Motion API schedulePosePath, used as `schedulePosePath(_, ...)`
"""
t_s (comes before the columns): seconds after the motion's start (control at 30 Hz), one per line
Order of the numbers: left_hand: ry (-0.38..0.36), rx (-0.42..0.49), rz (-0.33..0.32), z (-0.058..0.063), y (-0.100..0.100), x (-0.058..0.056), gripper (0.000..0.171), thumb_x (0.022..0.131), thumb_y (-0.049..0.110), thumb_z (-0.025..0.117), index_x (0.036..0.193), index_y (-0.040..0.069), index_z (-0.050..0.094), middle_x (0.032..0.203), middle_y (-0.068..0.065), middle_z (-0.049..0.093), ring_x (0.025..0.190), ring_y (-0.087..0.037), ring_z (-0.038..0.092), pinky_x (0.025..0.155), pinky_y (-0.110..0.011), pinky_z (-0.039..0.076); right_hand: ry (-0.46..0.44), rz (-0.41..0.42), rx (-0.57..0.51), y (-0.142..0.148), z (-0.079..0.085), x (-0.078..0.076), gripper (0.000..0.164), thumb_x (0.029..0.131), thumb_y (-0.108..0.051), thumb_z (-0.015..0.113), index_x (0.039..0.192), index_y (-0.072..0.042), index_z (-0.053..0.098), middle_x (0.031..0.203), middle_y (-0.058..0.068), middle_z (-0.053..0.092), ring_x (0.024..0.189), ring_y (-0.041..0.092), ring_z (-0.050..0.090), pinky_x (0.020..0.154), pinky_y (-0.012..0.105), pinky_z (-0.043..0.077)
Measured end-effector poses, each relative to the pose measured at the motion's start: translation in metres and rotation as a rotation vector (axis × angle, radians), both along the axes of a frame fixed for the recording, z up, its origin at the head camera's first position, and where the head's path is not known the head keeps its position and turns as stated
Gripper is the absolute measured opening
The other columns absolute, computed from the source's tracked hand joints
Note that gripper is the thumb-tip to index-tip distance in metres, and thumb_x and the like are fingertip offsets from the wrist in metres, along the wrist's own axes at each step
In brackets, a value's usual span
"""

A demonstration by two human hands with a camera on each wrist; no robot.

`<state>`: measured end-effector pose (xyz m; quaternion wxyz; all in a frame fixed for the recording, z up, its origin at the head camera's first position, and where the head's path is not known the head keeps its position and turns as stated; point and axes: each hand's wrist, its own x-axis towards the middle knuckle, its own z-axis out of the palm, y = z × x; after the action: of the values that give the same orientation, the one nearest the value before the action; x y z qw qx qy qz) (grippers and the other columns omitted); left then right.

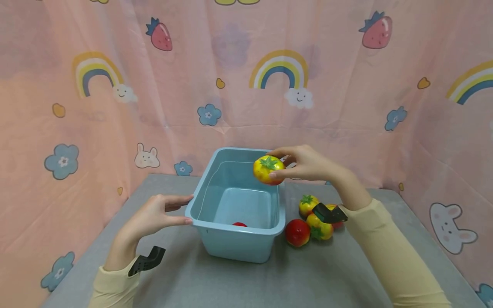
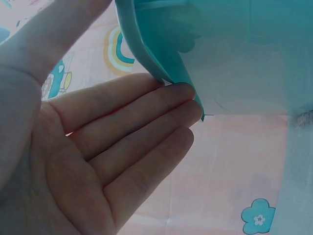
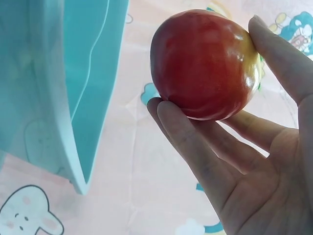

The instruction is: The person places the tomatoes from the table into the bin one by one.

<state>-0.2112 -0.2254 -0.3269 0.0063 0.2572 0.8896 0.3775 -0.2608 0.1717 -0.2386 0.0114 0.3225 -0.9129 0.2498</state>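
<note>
My right hand (image 1: 308,162) pinches a yellow-and-red toy tomato (image 1: 265,167) between thumb and fingers, above the right side of a light blue plastic bin (image 1: 235,230). Its green leafy top shows in the head view. In the right wrist view, the red underside of the tomato (image 3: 203,66) faces the camera, close to the bin wall (image 3: 98,98). My left hand (image 1: 154,216) touches the bin's left front corner; the left wrist view shows its fingers (image 2: 142,110) nearly straight against the rim. Inside the bin, part of a red thing (image 1: 239,224) shows behind the front wall.
Several similar toy fruits lie on the grey table (image 1: 185,282) to the right of the bin, among them a red one (image 1: 298,233) and a yellow one (image 1: 320,226). A pink printed curtain (image 1: 185,85) hangs behind the table and along its sides.
</note>
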Motion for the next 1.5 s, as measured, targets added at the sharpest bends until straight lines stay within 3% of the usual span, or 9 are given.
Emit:
schedulePosePath(0.17, 0.002, -0.002, 0.010, -0.001, 0.001, -0.001, 0.065, 0.075, 0.042, 0.078, 0.128, 0.009, 0.061, 0.128, -0.006, 0.061, 0.118, -0.028, 0.059, 0.100, -0.039, 0.050, -0.022, 0.006, 0.002, -0.008, 0.001, -0.002, 0.056, 0.081, -0.044, 0.071, 0.130, -0.019, 0.057, 0.123, 0.001, 0.062, 0.098, 0.019, 0.065, 0.074, 0.027, 0.060)
schedulePosePath(0.43, 0.005, -0.008, -0.002, -0.001, 0.001, -0.002, 0.066, 0.076, 0.043, 0.077, 0.129, 0.008, 0.060, 0.129, -0.007, 0.061, 0.118, -0.029, 0.059, 0.100, -0.040, 0.049, -0.040, 0.057, -0.029, -0.013, -0.002, -0.004, 0.058, 0.082, -0.040, 0.072, 0.132, -0.015, 0.056, 0.124, 0.002, 0.063, 0.101, 0.015, 0.067, 0.086, 0.036, 0.058)
schedulePosePath(0.63, -0.010, -0.002, 0.012, -0.001, 0.003, -0.001, 0.067, 0.074, 0.044, 0.078, 0.129, 0.011, 0.060, 0.129, -0.003, 0.061, 0.118, -0.026, 0.059, 0.101, -0.036, 0.049, -0.053, 0.061, -0.044, -0.008, -0.005, -0.004, 0.056, 0.083, -0.039, 0.072, 0.130, -0.015, 0.057, 0.121, 0.004, 0.065, 0.100, 0.016, 0.068, 0.086, 0.037, 0.058)
schedulePosePath(0.97, 0.011, 0.021, -0.015, -0.001, 0.003, -0.002, 0.064, 0.076, 0.040, 0.078, 0.128, 0.008, 0.060, 0.128, -0.008, 0.061, 0.118, -0.028, 0.059, 0.100, -0.039, 0.049, -0.006, 0.056, -0.116, 0.014, -0.014, 0.003, 0.047, 0.084, -0.029, 0.073, 0.126, -0.012, 0.060, 0.120, 0.008, 0.066, 0.098, 0.019, 0.069, 0.082, 0.036, 0.059)
schedulePosePath(1.5, 0.010, 0.016, 0.021, -0.001, -0.002, 0.001, 0.067, 0.073, 0.042, 0.079, 0.128, 0.010, 0.061, 0.127, -0.003, 0.062, 0.116, -0.026, 0.060, 0.099, -0.036, 0.051, 0.006, -0.045, -0.194, 0.056, -0.039, 0.019, 0.048, 0.085, -0.026, 0.071, 0.128, -0.009, 0.058, 0.122, 0.012, 0.064, 0.101, 0.024, 0.068, 0.084, 0.037, 0.059)
